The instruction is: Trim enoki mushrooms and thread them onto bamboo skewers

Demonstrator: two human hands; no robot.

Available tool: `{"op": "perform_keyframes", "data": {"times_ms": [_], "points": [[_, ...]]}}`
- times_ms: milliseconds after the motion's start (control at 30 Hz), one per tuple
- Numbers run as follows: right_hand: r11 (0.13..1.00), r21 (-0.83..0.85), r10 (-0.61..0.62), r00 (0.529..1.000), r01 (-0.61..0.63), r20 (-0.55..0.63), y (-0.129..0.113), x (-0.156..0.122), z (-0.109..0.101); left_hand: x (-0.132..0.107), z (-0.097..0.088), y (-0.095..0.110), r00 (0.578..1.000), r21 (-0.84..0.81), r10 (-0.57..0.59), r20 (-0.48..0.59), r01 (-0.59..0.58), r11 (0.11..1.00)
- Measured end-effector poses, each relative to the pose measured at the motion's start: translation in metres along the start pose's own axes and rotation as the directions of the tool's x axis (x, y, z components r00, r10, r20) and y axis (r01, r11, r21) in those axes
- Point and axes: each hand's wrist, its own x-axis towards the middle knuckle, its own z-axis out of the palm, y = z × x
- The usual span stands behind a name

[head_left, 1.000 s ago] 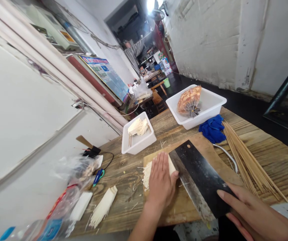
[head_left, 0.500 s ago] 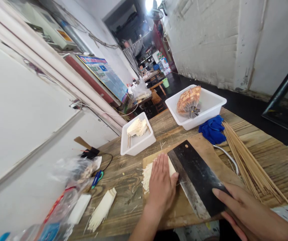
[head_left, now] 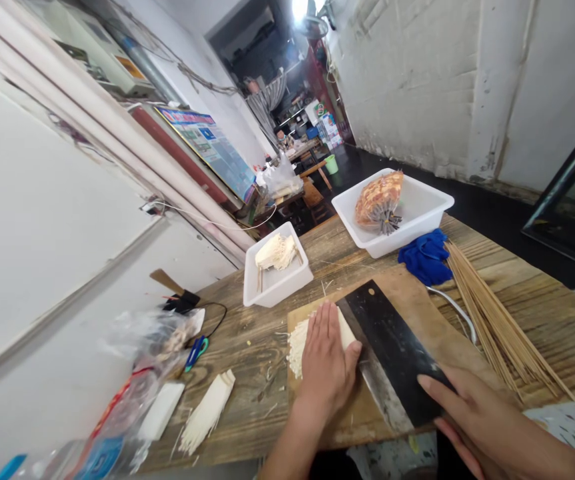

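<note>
- Left hand (head_left: 325, 363) flat, fingers together, pinning mushroom bundle (head_left: 297, 340) steady on cutting board (head_left: 432, 320) at desk (head_left: 247, 353) front edge.
- Right hand (head_left: 487, 427) clamped on cleaver (head_left: 392, 353), blade flush beside the other hand.

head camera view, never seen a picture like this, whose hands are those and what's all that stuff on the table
No machine here: a person wears one camera on the head, looking forward and down, so both hands are their own. The left hand lies flat on a white bundle of thin stalks, likely mushrooms, on a wooden cutting board. The right hand holds a broad dark cleaver, its blade right beside the left hand. Also on the wooden table: a small white tub with more white stalks, a bigger white tub with skewered food, a blue cloth, loose bamboo skewers, scissors and plastic bags.
</note>
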Motion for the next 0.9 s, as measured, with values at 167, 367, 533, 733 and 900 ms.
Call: {"op": "perform_keyframes", "data": {"times_ms": [167, 367, 533, 733, 900], "points": [[0.999, 0.014, -0.042, 0.998, 0.042, 0.039, -0.037, 0.018, 0.009, 0.005, 0.000, -0.002, 0.998, -0.025, -0.066, 0.002, 0.066, 0.998], [0.998, -0.052, 0.023, 1.000, -0.023, 0.012, 0.002, -0.004, 0.008, 0.005, -0.003, 0.001, 0.998, -0.052, -0.060, 0.031, 0.061, 0.997], [0.998, 0.016, -0.062, 0.998, 0.061, 0.022, -0.016, 0.018, 0.022, 0.010, -0.002, -0.001, 0.992, -0.070, -0.128, 0.004, 0.128, 0.989], [0.992, -0.053, -0.111, 0.992, 0.115, 0.064, -0.045, 0.024, 0.036, 0.016, -0.010, 0.002, 0.980, -0.116, -0.196, 0.018, 0.197, 0.974], [0.970, -0.214, -0.127, 0.992, 0.119, -0.023, -0.051, 0.001, 0.038, 0.014, -0.031, 0.007, 0.980, -0.225, -0.196, 0.026, 0.197, 0.954]]}}
